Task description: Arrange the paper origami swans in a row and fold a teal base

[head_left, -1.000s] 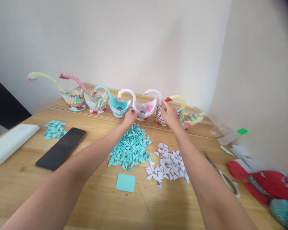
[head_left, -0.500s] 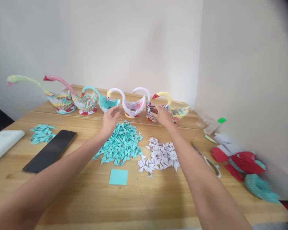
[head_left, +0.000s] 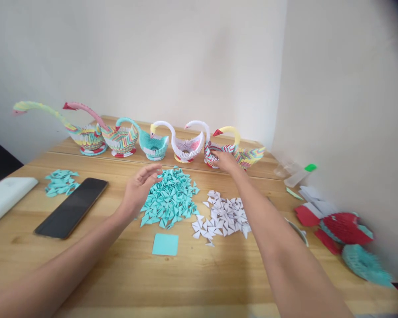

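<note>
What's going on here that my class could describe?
A person's right hand is at a red-patterned paper swan in the back row; whether it grips is unclear. The left hand hangs open, seemingly empty, beside a heap of turquoise folded triangles. White triangles lie to the heap's right, and a turquoise square lies in front.

We see soft, even brightness. At twelve o'clock a faint shadow crosses the off-white wall [head_left: 135, 57]; another darkens the pale-brown wooden desk [head_left: 234, 276] toward five. Blur softens the spiky turquoise paper piece [head_left: 363, 264] at four, blackness the corner at two.
</note>
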Tool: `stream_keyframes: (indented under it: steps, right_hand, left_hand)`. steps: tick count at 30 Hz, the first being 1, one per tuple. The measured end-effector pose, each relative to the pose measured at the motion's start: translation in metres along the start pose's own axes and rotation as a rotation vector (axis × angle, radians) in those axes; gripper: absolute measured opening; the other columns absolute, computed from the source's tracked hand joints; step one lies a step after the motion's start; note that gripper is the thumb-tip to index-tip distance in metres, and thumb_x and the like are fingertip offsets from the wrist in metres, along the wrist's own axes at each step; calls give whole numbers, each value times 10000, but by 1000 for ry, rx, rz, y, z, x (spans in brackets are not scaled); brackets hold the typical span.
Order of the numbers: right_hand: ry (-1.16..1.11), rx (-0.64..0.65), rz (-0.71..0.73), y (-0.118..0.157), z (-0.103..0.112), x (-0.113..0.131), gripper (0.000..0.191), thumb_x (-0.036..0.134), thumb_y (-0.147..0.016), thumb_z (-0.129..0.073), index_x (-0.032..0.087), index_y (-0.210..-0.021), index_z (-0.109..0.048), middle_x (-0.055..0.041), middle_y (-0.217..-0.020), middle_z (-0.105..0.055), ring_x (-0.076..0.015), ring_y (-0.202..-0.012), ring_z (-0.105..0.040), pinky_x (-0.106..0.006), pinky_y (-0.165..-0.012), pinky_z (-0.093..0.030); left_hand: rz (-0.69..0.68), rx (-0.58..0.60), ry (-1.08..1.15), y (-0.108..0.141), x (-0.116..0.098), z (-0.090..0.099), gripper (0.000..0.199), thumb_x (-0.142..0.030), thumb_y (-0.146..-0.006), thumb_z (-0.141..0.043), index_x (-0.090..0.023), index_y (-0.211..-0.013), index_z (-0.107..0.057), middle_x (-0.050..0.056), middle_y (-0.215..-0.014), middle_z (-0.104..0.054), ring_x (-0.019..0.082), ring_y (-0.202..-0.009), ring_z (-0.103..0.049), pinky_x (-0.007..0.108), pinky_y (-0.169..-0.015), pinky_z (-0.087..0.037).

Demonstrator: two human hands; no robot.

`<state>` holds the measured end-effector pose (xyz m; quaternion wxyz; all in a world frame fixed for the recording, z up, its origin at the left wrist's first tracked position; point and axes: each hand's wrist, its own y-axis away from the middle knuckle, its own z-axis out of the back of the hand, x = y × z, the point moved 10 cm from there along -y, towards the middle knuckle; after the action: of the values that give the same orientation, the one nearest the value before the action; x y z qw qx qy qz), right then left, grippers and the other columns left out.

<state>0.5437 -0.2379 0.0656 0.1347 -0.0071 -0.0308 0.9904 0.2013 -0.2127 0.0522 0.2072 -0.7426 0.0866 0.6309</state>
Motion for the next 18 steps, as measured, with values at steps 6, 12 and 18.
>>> stream_keyframes:
  steps: [6,12,18]
  right_hand:
    - [-34,-61,-7,-2,4,-1,468,203,-930,-654,208,-1397,-679,-137,-1316,-746,-355,-1192,-714,-439,-1042,-539]
    - [-277,-304,-10,19,26,-10,420,155,-933,-572,197,-1326,-711,-121,-1286,-762,-315,-1214,-710,-459,-1066,-537]
    - [-818,-415,-434,61,-23,-84,318,195,-880,-550,144,-1120,-753,-118,-978,-805,-282,-914,-769,-464,-811,-653]
  left_hand:
    - [1,-6,-1,-4,5,-1,349,-441,-808,-774,-208,-1067,-747,86,-1081,-754,287,-1070,-702,499,-973,-624]
    - [21,132,24,-5,1,-22,367,-384,-820,-771,-229,-1151,-747,96,-1206,-757,303,-1135,-709,493,-990,-612]
    - [149,349,55,-17,25,-77,431,-304,-795,-789,-209,-1213,-743,127,-1269,-749,328,-1175,-699,487,-998,-576]
